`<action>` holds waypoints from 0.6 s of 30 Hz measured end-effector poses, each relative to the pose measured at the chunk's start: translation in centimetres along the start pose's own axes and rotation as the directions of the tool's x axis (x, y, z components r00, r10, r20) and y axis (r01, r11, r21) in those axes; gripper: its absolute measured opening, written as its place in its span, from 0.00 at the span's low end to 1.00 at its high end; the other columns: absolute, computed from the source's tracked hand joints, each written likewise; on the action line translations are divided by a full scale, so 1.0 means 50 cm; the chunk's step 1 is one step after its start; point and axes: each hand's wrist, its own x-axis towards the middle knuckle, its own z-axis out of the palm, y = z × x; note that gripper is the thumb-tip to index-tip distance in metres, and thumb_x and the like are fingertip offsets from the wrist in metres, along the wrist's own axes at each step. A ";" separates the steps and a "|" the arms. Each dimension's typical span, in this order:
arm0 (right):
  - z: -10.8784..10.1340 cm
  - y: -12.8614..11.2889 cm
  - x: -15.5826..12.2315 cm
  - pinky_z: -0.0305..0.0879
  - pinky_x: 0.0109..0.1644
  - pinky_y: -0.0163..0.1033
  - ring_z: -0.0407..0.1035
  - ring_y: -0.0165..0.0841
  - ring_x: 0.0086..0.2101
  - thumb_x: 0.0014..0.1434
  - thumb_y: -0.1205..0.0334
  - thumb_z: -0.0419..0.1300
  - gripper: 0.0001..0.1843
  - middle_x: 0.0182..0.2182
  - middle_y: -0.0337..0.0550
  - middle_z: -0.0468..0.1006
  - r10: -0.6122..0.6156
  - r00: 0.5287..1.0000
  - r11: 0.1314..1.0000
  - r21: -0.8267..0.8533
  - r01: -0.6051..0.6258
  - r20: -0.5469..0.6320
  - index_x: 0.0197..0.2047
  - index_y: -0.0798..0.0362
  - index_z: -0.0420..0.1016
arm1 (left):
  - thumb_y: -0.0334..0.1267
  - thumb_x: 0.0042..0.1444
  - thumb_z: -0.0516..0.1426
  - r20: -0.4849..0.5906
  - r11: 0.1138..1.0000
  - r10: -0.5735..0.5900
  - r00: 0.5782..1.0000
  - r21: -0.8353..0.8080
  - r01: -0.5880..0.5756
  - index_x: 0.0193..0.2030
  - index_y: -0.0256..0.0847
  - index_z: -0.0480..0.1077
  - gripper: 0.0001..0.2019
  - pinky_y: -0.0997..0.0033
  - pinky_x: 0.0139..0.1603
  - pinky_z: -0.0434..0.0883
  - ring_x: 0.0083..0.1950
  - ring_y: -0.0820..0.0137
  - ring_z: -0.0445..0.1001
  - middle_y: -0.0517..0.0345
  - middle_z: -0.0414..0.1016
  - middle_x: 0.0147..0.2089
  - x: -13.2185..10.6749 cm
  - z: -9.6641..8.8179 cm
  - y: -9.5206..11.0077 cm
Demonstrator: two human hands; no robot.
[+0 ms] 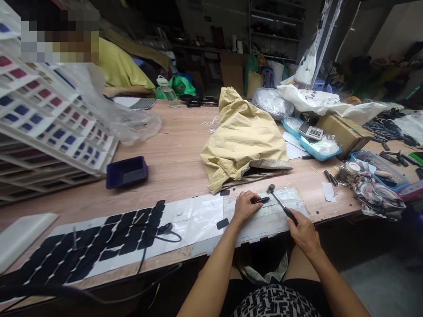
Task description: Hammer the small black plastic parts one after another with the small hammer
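My right hand (303, 232) grips the dark handle of a small hammer (280, 202), whose head is raised at the upper left, close to the other hand. Between the fingers of my left hand (246, 206) is a black, pen-like piece (262, 200), pointing right over a clear plastic sheet (280, 215) on the table edge. The hammer head appears just beyond the black piece's tip; whether they touch I cannot tell. Black rounded pieces (222, 223) lie beside my left hand on the white sheet (194, 215).
Rows of black pieces (128, 224) and a dark cable (172, 237) lie to the left. A yellow sack (244, 136) sits ahead. A purple tray (127, 171) and white crates (66, 114) stand left; a blue basket (380, 167) is right. Another person in a yellow top (122, 66) is across the table.
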 end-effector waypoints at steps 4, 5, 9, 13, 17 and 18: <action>0.003 0.043 0.060 0.75 0.43 0.44 0.78 0.43 0.39 0.59 0.52 0.59 0.20 0.39 0.49 0.83 0.186 0.981 0.939 0.306 -0.159 -0.061 0.49 0.54 0.78 | 0.35 0.45 0.65 0.004 1.000 -0.003 1.000 0.019 0.003 0.32 0.46 0.77 0.06 0.62 0.47 0.66 0.44 0.62 0.69 0.60 0.77 0.36 -0.002 0.000 0.002; 0.006 0.055 0.074 0.74 0.33 0.40 0.76 0.39 0.30 0.58 0.50 0.60 0.21 0.33 0.46 0.82 0.258 0.965 0.892 0.396 -0.218 -0.051 0.49 0.55 0.78 | 0.36 0.45 0.65 0.008 1.000 -0.005 1.000 0.026 0.005 0.32 0.46 0.77 0.06 0.63 0.47 0.66 0.44 0.62 0.69 0.59 0.77 0.36 -0.002 0.000 0.003; 0.014 0.091 0.102 0.60 0.17 0.31 0.62 0.27 0.17 0.56 0.45 0.60 0.19 0.22 0.35 0.71 0.386 0.922 0.712 0.627 -0.317 0.028 0.38 0.55 0.74 | 0.38 0.47 0.65 0.016 0.999 0.004 1.000 0.050 -0.005 0.33 0.45 0.77 0.05 0.62 0.48 0.66 0.44 0.62 0.69 0.59 0.77 0.37 0.001 -0.003 0.004; 0.009 0.090 0.103 0.59 0.17 0.30 0.61 0.25 0.17 0.55 0.44 0.61 0.20 0.21 0.34 0.69 0.376 0.925 0.677 0.666 -0.314 0.055 0.33 0.54 0.71 | 0.41 0.50 0.64 0.006 0.998 0.065 0.998 -0.006 -0.065 0.34 0.45 0.76 0.06 0.61 0.49 0.68 0.44 0.62 0.70 0.57 0.75 0.36 -0.027 -0.019 0.022; 0.005 0.080 0.102 0.59 0.16 0.29 0.61 0.25 0.16 0.55 0.43 0.62 0.21 0.21 0.35 0.69 0.378 0.922 0.662 0.673 -0.329 0.080 0.31 0.54 0.70 | 0.41 0.52 0.63 0.008 0.981 0.191 0.982 -0.028 -0.191 0.37 0.48 0.76 0.06 0.54 0.58 0.67 0.55 0.58 0.68 0.53 0.73 0.49 -0.135 -0.031 0.055; 0.005 0.080 0.102 0.59 0.16 0.29 0.61 0.25 0.16 0.55 0.42 0.62 0.21 0.21 0.35 0.69 0.379 0.922 0.661 0.673 -0.332 0.082 0.31 0.54 0.70 | 0.40 0.52 0.63 0.022 0.974 0.228 0.973 -0.010 -0.228 0.38 0.49 0.77 0.06 0.52 0.60 0.67 0.59 0.56 0.67 0.52 0.72 0.54 -0.170 -0.028 0.060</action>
